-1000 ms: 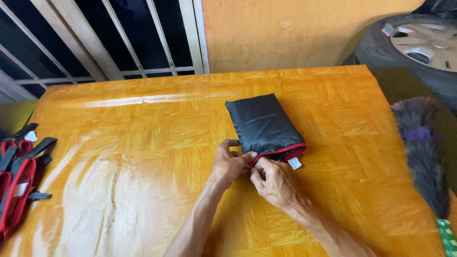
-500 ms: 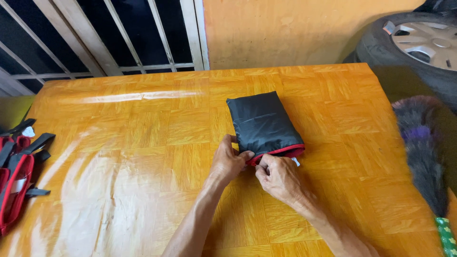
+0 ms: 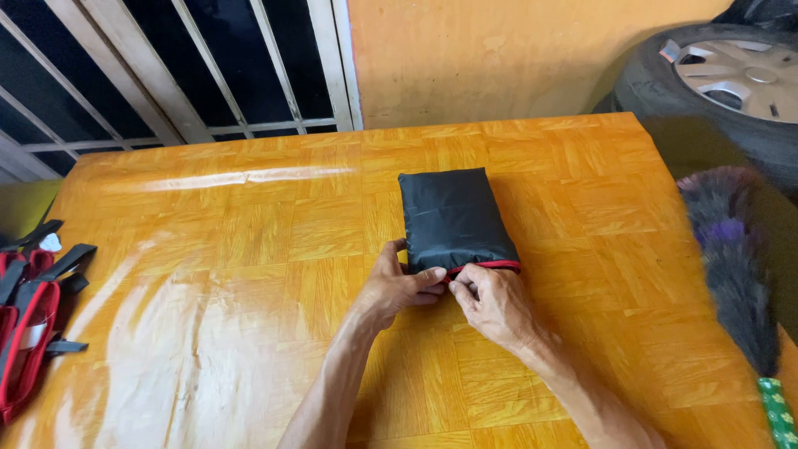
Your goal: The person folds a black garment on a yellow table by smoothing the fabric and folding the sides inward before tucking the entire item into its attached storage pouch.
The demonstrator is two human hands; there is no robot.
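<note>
1. A table [image 3: 249, 249] with an orange, glossy wood-parquet surface fills most of the view.
2. A red and black strapped bag [image 3: 29, 324] lies at the table's left edge, partly cut off by the frame.
3. A feather duster [image 3: 731, 258], grey with a purple patch, lies along the right edge; its handle [image 3: 780, 411] is green and patterned.
4. A tyre [image 3: 715, 83] with a silver hubcap leans behind the far right corner.
5. An orange wall [image 3: 499, 50] stands behind the table.
6. A white window grille [image 3: 208, 75] over a dark opening is at upper left.
</note>
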